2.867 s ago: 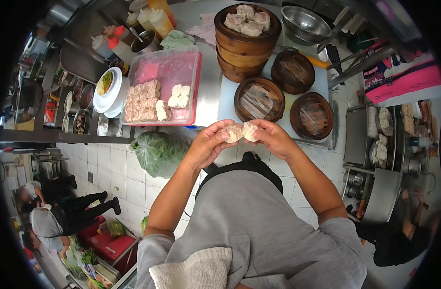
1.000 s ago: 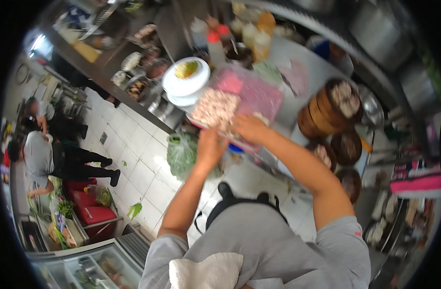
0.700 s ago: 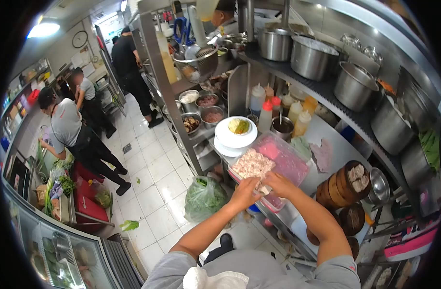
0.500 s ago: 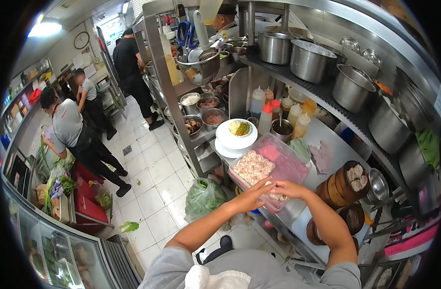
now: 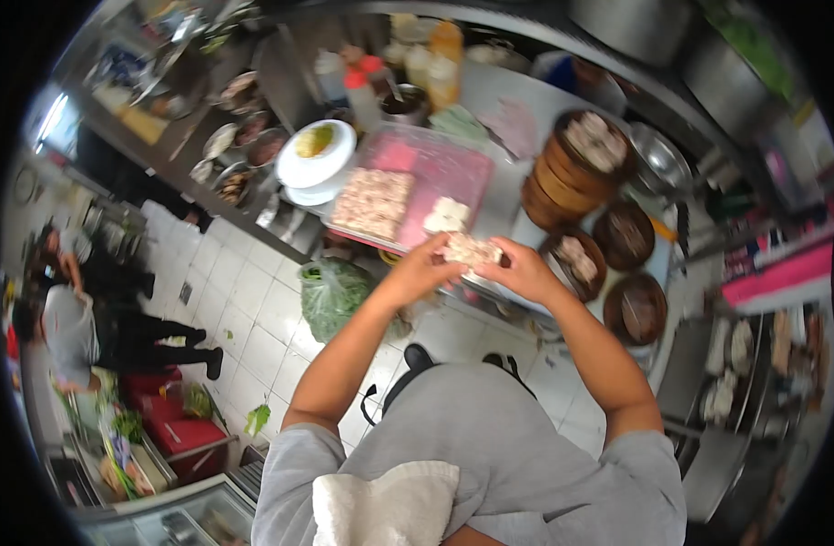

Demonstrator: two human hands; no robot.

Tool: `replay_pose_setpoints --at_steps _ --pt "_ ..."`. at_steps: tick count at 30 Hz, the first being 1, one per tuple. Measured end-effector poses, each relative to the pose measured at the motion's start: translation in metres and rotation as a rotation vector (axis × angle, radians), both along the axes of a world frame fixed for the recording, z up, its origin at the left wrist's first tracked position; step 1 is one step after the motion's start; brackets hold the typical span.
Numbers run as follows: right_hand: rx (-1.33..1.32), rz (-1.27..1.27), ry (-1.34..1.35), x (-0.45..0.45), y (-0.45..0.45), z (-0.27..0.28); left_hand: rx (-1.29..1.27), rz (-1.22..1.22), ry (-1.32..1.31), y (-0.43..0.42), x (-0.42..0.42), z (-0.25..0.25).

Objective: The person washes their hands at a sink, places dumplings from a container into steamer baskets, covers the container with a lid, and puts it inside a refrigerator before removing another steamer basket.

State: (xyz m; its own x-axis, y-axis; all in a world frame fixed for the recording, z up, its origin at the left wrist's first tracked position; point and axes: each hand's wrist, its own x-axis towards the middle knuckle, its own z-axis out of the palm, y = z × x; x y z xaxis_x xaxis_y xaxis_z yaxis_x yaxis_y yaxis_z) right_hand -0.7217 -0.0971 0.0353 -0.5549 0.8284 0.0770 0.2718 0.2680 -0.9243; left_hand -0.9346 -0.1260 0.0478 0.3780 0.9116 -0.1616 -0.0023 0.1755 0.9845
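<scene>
My left hand (image 5: 422,273) and my right hand (image 5: 524,271) are closed on the two ends of a small cluster of pale dumplings (image 5: 470,252), at the front edge of a clear plastic tub (image 5: 449,168). Inside the tub, a block of pinkish dumplings (image 5: 373,204) fills the left part. A smaller whitish group of dumplings (image 5: 447,216) sits just beyond my fingers. To the right of my right hand, an uncovered bamboo steamer (image 5: 554,282) has a few dumplings in it. Behind it, a stack of bamboo steamers (image 5: 549,191) carries more dumplings on top.
Round dark steamers (image 5: 637,309) and a metal bowl (image 5: 663,170) stand at the right. A plate stack (image 5: 310,173) is left of the tub, with squeeze bottles (image 5: 362,98) behind. A bag of greens (image 5: 330,300) rests on the floor. Co-workers (image 5: 66,328) stand at far left.
My view has swung right and down. My hands have come from over the tub to its front edge, now with a cluster of dumplings held between them.
</scene>
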Motion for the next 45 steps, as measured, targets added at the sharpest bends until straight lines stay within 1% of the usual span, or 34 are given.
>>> replay_pose_setpoints --at_steps 2,3,5,6,8,10,13,14,16,17,19,20,22,23,25,26,28,29,30,32,33,34,35,36,37,38,39,40,41,42,44,45 --pt "-0.155 -0.099 0.125 0.006 -0.011 0.007 -0.007 0.006 -0.108 0.002 0.009 -0.007" --pt "-0.163 -0.124 0.125 0.012 -0.013 0.009 -0.017 -0.017 -0.109 0.001 0.017 -0.008" --pt "-0.22 -0.113 0.121 0.022 -0.018 0.01 -0.025 0.055 -0.142 -0.005 0.031 -0.002" --pt "-0.228 -0.127 0.119 0.027 -0.019 0.009 -0.035 0.042 -0.144 -0.007 0.036 0.0" --pt "-0.061 -0.103 -0.003 0.035 -0.021 0.013 -0.1 -0.006 -0.091 -0.009 0.041 0.002" --pt "-0.063 -0.113 -0.036 0.04 -0.026 0.015 -0.141 -0.002 -0.147 -0.013 0.045 -0.005" --pt "-0.23 -0.039 0.091 0.044 -0.026 0.006 -0.179 -0.014 -0.248 -0.015 0.049 -0.013" --pt "-0.235 -0.04 0.091 0.045 -0.028 0.001 -0.184 -0.014 -0.248 -0.017 0.049 -0.017" --pt "-0.301 -0.035 0.256 0.046 -0.032 -0.01 -0.2 -0.087 -0.315 -0.02 0.05 -0.023" --pt "-0.306 -0.038 0.256 0.047 -0.033 -0.014 -0.206 -0.088 -0.316 -0.021 0.051 -0.026" --pt "-0.398 -0.02 0.319 0.049 -0.035 -0.019 -0.31 -0.064 -0.453 -0.026 0.052 -0.031" --pt "-0.407 -0.021 0.319 0.05 -0.037 -0.019 -0.318 -0.061 -0.453 -0.028 0.051 -0.031" --pt "-0.56 0.048 0.508 0.052 -0.039 -0.015 -0.401 -0.051 -0.587 -0.029 0.049 -0.029" --pt "-0.564 0.044 0.51 0.051 -0.041 -0.018 -0.407 -0.052 -0.585 -0.029 0.049 -0.029" --pt "-0.569 -0.091 0.606 0.05 -0.046 -0.027 -0.42 -0.032 -0.59 -0.024 0.05 -0.028" --pt "-0.566 -0.104 0.61 0.053 -0.048 -0.031 -0.426 -0.043 -0.587 -0.02 0.05 -0.031" --pt "-0.562 -0.407 0.773 0.068 -0.051 -0.033 -0.294 0.068 -0.365 -0.011 0.049 -0.036" --pt "-0.474 -0.463 0.735 0.082 -0.054 -0.028 -0.286 0.099 -0.356 -0.009 0.049 -0.034" --pt "-0.38 -0.558 0.686 0.094 -0.057 -0.022 -0.296 0.071 -0.36 -0.005 0.052 -0.032" --pt "-0.307 -0.65 0.487 0.12 -0.06 -0.017 -0.181 0.065 -0.206 0.002 0.062 -0.022" --pt "-0.304 -0.669 0.484 0.128 -0.061 -0.018 -0.165 0.04 -0.099 0.007 0.069 -0.016" --pt "-0.212 -0.71 0.39 0.132 -0.061 -0.02 -0.166 0.027 -0.101 0.013 0.076 -0.017" --pt "-0.123 -0.745 0.296 0.133 -0.061 -0.022 0.099 -0.012 0.109 0.019 0.084 -0.018" --pt "-0.124 -0.751 0.297 0.132 -0.063 -0.022 0.365 -0.049 0.318 0.023 0.092 -0.018" --pt "-0.056 -0.797 0.149 0.128 -0.064 -0.017 0.614 -0.019 0.43 0.025 0.103 -0.016" --pt "0.011 -0.838 -0.001 0.123 -0.064 -0.013 0.614 -0.024 0.429 0.029 0.111 -0.015" --pt "0.009 -0.842 0.0 0.118 -0.064 -0.01 0.678 -0.05 0.41 0.033 0.119 -0.014" --pt "0.129 -0.822 -0.191 0.113 -0.064 -0.008 0.741 -0.076 0.39 0.036 0.126 -0.014" --pt "0.248 -0.794 -0.381 0.108 -0.063 -0.007 0.746 -0.089 0.411 0.037 0.134 -0.013" --pt "0.246 -0.795 -0.379 0.105 -0.062 -0.008 0.746 -0.091 0.413 0.039 0.139 -0.018" --pt "0.413 -0.766 -0.498 0.099 -0.06 -0.012 0.92 -0.121 0.508 0.042 0.147 -0.027" --pt "0.413 -0.768 -0.498 0.098 -0.059 -0.013 0.944 -0.135 0.531 0.042 0.148 -0.031"
